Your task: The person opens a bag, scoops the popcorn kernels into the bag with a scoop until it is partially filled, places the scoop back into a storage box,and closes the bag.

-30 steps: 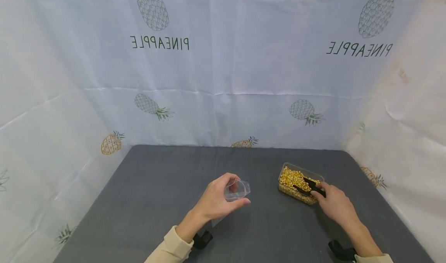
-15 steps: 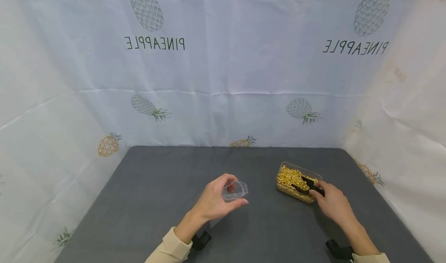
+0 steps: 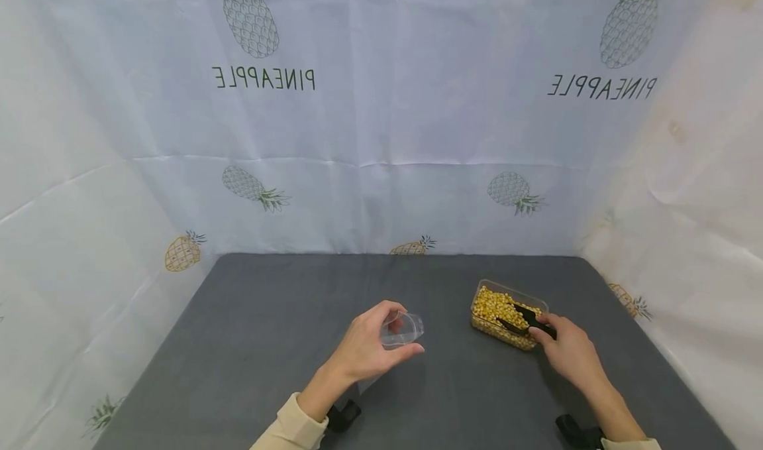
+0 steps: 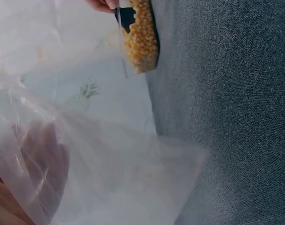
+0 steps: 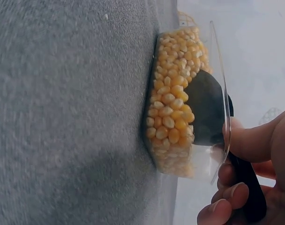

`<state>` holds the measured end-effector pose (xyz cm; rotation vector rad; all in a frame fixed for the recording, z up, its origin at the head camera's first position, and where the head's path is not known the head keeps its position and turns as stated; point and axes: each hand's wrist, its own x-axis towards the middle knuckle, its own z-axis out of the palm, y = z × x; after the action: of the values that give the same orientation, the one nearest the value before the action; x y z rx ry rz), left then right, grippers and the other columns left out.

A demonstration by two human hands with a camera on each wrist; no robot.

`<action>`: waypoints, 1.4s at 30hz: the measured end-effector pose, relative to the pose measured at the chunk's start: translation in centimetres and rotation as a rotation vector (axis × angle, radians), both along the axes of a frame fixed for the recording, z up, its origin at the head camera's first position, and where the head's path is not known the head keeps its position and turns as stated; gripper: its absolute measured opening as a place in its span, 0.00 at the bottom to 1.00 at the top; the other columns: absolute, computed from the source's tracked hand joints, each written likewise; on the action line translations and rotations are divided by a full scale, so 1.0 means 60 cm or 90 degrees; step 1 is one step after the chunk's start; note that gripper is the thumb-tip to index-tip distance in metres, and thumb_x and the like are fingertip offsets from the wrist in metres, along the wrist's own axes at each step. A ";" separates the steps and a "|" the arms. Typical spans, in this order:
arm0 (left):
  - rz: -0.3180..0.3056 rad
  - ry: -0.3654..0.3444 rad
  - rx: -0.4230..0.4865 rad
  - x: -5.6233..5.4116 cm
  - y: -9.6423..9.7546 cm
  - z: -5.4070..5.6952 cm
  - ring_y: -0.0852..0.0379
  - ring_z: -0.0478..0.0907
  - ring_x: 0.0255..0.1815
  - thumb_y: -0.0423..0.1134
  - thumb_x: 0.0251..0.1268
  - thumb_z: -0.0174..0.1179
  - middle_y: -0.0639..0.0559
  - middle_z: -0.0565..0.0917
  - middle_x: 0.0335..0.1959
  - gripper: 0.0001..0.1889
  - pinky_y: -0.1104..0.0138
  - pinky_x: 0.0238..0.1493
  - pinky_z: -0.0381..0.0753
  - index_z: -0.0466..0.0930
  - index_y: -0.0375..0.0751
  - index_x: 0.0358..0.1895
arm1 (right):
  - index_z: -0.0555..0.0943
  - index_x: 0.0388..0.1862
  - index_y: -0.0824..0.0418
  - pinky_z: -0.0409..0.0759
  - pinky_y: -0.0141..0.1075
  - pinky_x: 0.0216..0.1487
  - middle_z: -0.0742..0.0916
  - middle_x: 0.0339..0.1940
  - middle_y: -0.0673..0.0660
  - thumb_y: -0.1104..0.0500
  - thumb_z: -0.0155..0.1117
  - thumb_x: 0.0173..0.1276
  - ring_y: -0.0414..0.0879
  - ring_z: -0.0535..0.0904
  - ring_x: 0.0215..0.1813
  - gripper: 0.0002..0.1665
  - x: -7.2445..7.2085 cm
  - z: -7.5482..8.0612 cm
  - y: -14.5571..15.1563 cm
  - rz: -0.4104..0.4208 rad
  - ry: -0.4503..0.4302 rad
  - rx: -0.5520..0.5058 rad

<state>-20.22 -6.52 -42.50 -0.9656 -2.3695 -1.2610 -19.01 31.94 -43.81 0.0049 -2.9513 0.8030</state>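
Lying in clear box (image 5: pixel 203 161), corn kernels (image 5: pixel 168 101), black scoop (image 5: pixel 205 110) among them.

Left fingers (image 3: pixel 386 307) arch opposite the thumb (image 3: pixel 406 352) while right fingers (image 5: pixel 237 195) curl

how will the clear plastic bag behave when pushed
The clear plastic bag is probably floppy, as it looks wrinkled. It's likely light, since it looks thin. It may collapse if the left hand stops holding it open.
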 end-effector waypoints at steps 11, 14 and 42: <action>0.003 -0.014 0.001 -0.003 -0.007 -0.001 0.61 0.80 0.41 0.53 0.57 0.76 0.53 0.83 0.40 0.27 0.64 0.43 0.81 0.79 0.44 0.54 | 0.74 0.64 0.74 0.76 0.62 0.48 0.78 0.60 0.77 0.53 0.59 0.79 0.74 0.76 0.58 0.28 -0.002 -0.006 0.006 -0.017 -0.016 -0.012; 0.009 -0.015 -0.002 -0.005 -0.009 -0.001 0.60 0.80 0.41 0.54 0.57 0.75 0.56 0.82 0.39 0.26 0.64 0.43 0.81 0.78 0.46 0.54 | 0.74 0.64 0.74 0.76 0.62 0.48 0.77 0.61 0.78 0.53 0.58 0.79 0.74 0.75 0.57 0.27 -0.001 -0.007 0.006 -0.016 -0.007 -0.022; 0.024 -0.007 -0.015 -0.006 -0.006 -0.003 0.62 0.79 0.39 0.54 0.55 0.77 0.63 0.80 0.39 0.28 0.65 0.40 0.80 0.79 0.43 0.53 | 0.74 0.66 0.72 0.72 0.66 0.54 0.75 0.64 0.79 0.48 0.57 0.80 0.75 0.71 0.63 0.30 0.005 -0.019 0.011 -0.033 0.006 -0.068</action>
<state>-20.56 -6.89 -42.67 -0.9183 -2.4039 -1.2311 -18.69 32.61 -44.96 -0.0749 -2.8825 0.9498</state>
